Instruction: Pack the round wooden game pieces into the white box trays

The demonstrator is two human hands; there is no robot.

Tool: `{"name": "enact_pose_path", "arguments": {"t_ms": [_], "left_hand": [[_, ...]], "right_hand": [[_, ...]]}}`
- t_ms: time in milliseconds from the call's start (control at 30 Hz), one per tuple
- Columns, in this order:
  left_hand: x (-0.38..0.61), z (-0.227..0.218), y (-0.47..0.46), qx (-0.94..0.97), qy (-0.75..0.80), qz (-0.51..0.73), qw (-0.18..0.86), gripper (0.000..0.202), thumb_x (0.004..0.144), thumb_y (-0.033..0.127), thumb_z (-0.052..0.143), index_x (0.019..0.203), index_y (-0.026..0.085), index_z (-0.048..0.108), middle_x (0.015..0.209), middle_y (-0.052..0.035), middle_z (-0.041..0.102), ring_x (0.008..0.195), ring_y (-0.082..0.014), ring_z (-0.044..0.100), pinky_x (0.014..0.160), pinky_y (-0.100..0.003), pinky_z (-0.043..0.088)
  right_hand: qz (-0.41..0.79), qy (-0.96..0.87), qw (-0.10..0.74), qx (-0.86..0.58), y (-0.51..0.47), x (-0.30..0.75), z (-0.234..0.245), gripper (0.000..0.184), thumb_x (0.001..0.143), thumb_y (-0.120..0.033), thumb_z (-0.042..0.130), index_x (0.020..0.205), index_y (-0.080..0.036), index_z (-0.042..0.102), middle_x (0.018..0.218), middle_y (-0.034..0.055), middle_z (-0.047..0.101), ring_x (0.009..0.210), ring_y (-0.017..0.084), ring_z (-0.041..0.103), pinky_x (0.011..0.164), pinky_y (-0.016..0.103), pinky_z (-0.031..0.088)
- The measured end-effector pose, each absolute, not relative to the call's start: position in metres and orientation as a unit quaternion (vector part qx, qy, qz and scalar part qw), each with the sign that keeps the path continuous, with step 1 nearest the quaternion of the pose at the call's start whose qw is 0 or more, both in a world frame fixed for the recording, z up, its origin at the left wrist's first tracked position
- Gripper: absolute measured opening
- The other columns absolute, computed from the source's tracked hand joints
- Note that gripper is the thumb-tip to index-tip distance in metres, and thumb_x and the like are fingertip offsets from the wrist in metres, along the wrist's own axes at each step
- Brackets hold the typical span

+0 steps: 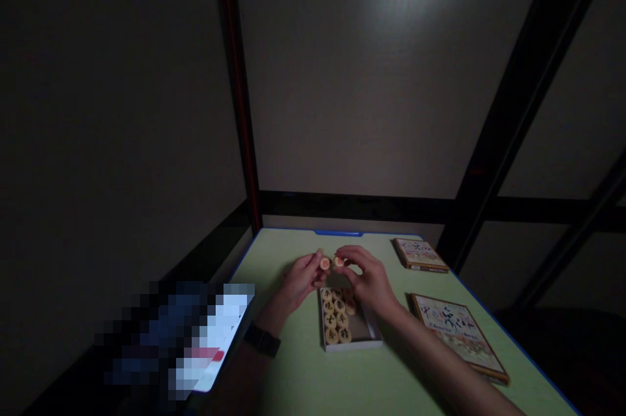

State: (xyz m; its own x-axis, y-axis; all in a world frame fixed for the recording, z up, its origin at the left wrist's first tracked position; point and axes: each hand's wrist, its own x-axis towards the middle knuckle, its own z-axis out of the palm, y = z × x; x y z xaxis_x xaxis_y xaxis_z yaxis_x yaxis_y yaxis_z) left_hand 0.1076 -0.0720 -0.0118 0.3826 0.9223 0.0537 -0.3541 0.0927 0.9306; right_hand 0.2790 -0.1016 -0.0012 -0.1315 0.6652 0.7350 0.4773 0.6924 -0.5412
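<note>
My left hand (302, 280) pinches a round Chinese chess piece (325, 264) with a red character on its face. Close beside it, my right hand (366, 276) holds another red-marked Chinese chess piece (338, 261) between thumb and fingers. Both pieces are raised over the far end of an open white box (352, 345). Several wooden pieces with black characters, such as this one (345, 335), lie in rows along the box's left side. My right hand hides part of the box's far right corner.
Two printed Chinese chess boxes, one nearer (460, 331) and one farther (420, 254), lie on the right of the green table (293, 377). A lit, pixelated area (215, 344) is at the left edge. Walls stand behind and to the left.
</note>
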Motion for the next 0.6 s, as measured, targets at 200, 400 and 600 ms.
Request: {"name": "enact_pose_path", "arguments": {"t_ms": [200,400,600], "left_hand": [[0.113,-0.017,-0.072,0.502,0.296,0.424,0.693,0.063,0.067,0.075,0.07,0.07,0.015,0.051,0.059,0.0063,0.044,0.047,-0.0032,0.032,0.044,-0.018,0.017],[0.112,-0.019,-0.074,0.508,0.299,0.411,0.695,0.064,0.065,0.076,0.072,0.072,0.017,0.046,0.056,0.0092,0.039,0.045,-0.0017,0.028,0.043,-0.018,0.015],[0.113,-0.018,-0.075,0.522,0.305,0.407,0.685,0.064,0.064,0.076,0.072,0.07,0.019,0.043,0.054,0.0107,0.035,0.043,-0.0016,0.026,0.043,-0.019,0.014]], "right_hand": [[0.027,-0.801,0.507,-0.316,-0.111,0.269,-0.003,0.017,0.096,-0.024,0.056,0.109,-0.024,0.067,0.101,0.0094,0.072,0.095,0.022,0.067,0.083,0.039,0.057],[-0.061,-0.826,0.471,-0.304,-0.113,0.268,-0.008,0.019,0.097,-0.019,0.05,0.113,-0.022,0.06,0.101,0.0102,0.07,0.091,0.022,0.063,0.08,0.038,0.056],[-0.161,-0.869,0.35,-0.309,-0.116,0.274,-0.002,0.027,0.095,-0.013,0.045,0.118,-0.016,0.058,0.101,0.0141,0.068,0.091,0.025,0.06,0.082,0.042,0.053]]}}
